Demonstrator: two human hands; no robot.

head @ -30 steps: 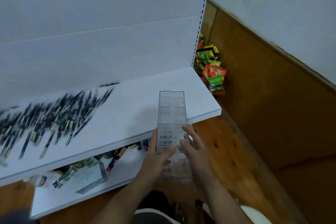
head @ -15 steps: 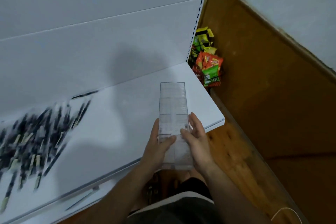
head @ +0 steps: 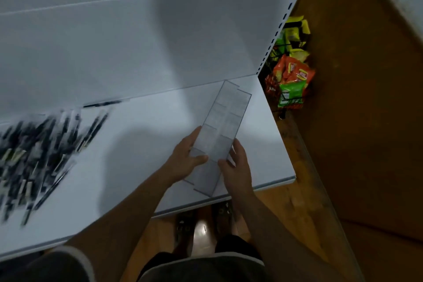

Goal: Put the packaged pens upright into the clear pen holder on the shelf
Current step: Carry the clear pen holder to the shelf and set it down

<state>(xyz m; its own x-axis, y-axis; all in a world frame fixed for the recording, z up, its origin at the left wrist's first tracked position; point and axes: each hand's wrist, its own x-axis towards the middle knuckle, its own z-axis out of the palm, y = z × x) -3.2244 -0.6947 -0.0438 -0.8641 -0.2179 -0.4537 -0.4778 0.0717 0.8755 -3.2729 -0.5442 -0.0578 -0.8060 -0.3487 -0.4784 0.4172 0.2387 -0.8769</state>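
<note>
Fingers [head: 199, 158] of left hand [head: 183, 162] and right hand [head: 239, 167] clasp the clear pen holder [head: 225, 119], perhaps just above the shelf [head: 142, 144]; skewed near the edge, it may topple.

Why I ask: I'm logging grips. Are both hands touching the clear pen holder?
Touching. The head view shows the left hand with its thumb across the clear pen holder and the right hand gripping its right edge.
</note>
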